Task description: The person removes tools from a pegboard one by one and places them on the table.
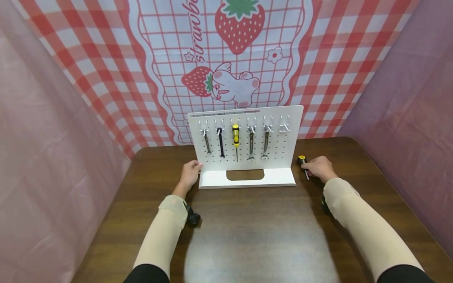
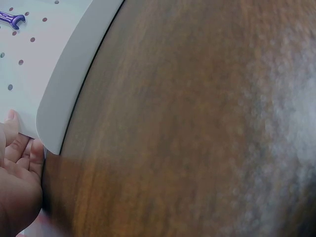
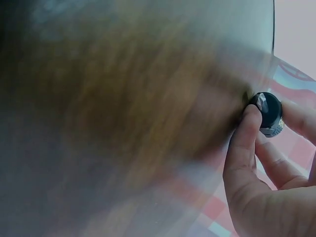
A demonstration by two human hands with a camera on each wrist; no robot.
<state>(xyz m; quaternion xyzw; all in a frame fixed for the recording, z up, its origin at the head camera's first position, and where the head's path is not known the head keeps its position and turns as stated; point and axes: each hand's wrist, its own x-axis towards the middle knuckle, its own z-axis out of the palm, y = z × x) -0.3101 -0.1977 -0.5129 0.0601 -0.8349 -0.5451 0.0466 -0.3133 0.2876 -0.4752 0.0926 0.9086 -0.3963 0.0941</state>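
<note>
A white pegboard stand (image 1: 212, 179) stands upright at the back of the brown table. My left hand (image 1: 190, 173) grips its left edge, the thumb on the front face in the left wrist view. Right of the stand, my right hand (image 1: 320, 168) pinches a small screwdriver (image 1: 302, 160) with a black and yellow handle. Its shaft points down toward me, close to the tabletop. In the right wrist view, fingers and thumb hold its dark round handle (image 3: 270, 109). A yellow screwdriver (image 1: 236, 135), a black wrench (image 1: 221, 143) and several silver wrenches (image 1: 251, 143) hang on the board.
The rightmost hook (image 1: 284, 127) on the board carries nothing. A red-and-white checked strawberry cloth (image 1: 318, 70) hangs right behind the stand. Pink curtains (image 1: 46, 157) close off both sides. The wooden tabletop (image 1: 247, 236) stretches in front of the stand.
</note>
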